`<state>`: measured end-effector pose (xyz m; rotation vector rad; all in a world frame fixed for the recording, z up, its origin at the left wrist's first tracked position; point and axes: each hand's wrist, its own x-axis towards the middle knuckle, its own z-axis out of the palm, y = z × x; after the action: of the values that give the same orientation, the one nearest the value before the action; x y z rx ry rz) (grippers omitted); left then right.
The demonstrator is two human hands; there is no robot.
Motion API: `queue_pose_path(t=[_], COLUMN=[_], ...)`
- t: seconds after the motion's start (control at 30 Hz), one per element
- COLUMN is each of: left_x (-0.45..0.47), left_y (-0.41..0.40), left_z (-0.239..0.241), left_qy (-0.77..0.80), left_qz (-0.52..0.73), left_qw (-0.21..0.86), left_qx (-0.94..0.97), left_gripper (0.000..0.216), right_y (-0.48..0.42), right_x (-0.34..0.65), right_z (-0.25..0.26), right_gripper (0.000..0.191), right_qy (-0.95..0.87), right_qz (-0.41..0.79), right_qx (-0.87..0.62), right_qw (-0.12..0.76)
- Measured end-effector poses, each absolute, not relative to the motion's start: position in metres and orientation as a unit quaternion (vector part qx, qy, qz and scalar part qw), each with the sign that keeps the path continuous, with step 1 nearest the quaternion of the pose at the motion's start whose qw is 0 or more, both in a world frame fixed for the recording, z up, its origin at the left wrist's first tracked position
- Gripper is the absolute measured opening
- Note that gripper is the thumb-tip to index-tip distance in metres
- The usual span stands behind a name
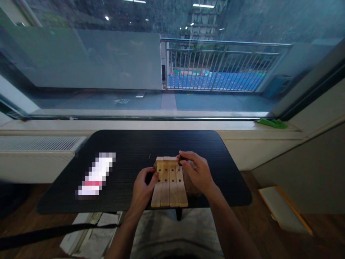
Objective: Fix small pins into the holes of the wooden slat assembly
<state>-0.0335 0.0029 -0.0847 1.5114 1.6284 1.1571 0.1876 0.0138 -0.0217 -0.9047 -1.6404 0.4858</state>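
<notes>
Several pale wooden slats (170, 194) lie side by side at the front middle of the black table (129, 144), forming a panel with two rows of round holes. My left hand (144, 185) grips the panel's left edge, thumb at the edge and fingers curled beside it. Between the thumb and fingers of my right hand (198, 171) is a small dark-handled tool (181, 159), held over the upper hole of the rightmost slat. Its tip is too small to make out. Beneath my right hand, a brownish, clear-wrapped bundle (192, 183) is partly hidden.
A blurred-out white and pink item (97, 176) lies on the table's left side. Behind the panel is a thin small stick (150, 156). A green cloth (271, 123) rests on the windowsill. Below left stands a white box (78, 233), crossed by a black strap (54, 232).
</notes>
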Motion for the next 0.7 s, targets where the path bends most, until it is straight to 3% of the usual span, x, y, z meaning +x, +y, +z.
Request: queue_pose_path(t=[0.4,0.7], left_x=[-0.0336,-0.0336], left_y=[0.004,0.0042], left_z=[-0.0827,-0.0871], left_qy=[0.625,0.622], left_qz=[0.439,0.439], left_qw=[0.318,0.317], left_qx=[0.562,0.565], left_gripper=[0.039,0.039], right_y=[0.0167,0.0202], right_x=[0.1831,0.1824], right_z=[-0.0198,-0.0286], right_gripper=[0.029,0.026], right_qy=[-0.702,-0.666], right_qz=[0.236,0.284], right_qx=[-0.38,-0.359], right_qw=[0.553,0.589])
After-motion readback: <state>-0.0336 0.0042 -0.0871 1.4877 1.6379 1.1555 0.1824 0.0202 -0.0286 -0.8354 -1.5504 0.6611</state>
